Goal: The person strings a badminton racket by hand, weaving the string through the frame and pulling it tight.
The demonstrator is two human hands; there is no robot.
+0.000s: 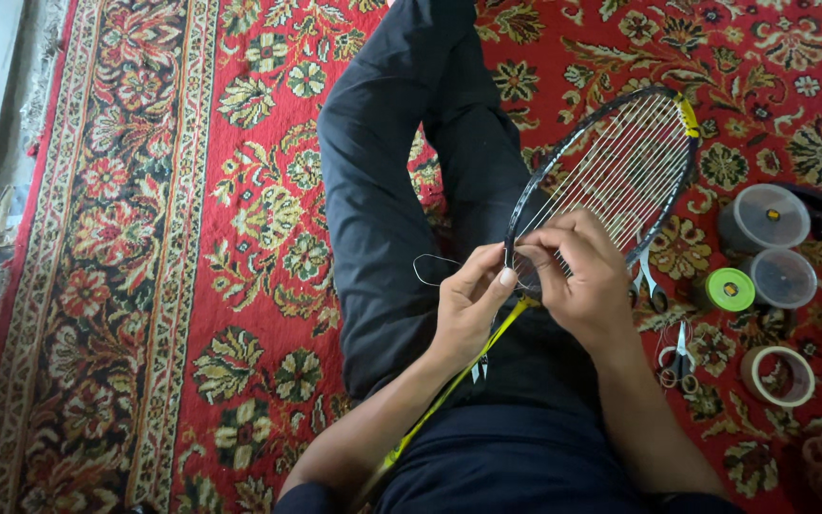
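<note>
A badminton racket [649,124] with a dark frame, a yellow patch at its tip and a yellow shaft lies across my lap, head pointing up and right. My left hand [468,300] pinches a thin white string [430,259] at the lower rim of the racket head, where the string forms a small loop to the left. My right hand [587,276] rests over the lower strings, fingers curled on the frame and string beside the left hand. I sit on the floor in dark trousers, legs stretched out.
A red floral carpet [192,286] covers the floor. To the right lie two round plastic tubs [765,217], a green string reel [730,288], a tape roll [780,376], small scissors [680,362] and pliers [651,284].
</note>
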